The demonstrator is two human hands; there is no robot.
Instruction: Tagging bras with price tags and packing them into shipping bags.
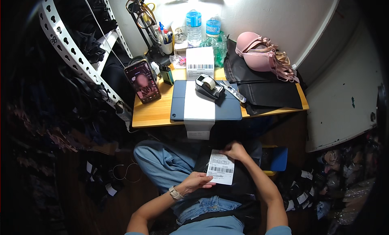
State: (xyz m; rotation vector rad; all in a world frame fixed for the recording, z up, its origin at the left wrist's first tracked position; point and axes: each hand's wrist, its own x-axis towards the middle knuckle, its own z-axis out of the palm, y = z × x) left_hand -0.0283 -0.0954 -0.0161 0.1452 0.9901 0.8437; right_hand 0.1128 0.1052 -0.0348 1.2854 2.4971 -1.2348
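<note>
A white printed label with barcodes (221, 171) lies over a black plastic bag (243, 182) on my lap. My left hand (199, 181) pinches the label's lower left edge between thumb and fingers. At the label's upper right edge is my right hand (232, 151), fingers curled; whether it grips the label or the bag beneath is unclear. Ahead, a strip of white labels (199, 107) hangs over the table's front edge, across a dark blue tablet case (179, 104). A black tape dispenser (209, 86) rests on the strip, with a utility knife (234, 92) beside it.
The wooden table (146, 115) holds a propped phone (142, 81), water bottles (194, 27), pink bras (256, 54) and black plastic bags (273, 93). A white metal shelf (70, 52) stands left. Black parcels with labels (302, 198) lie on the floor at right.
</note>
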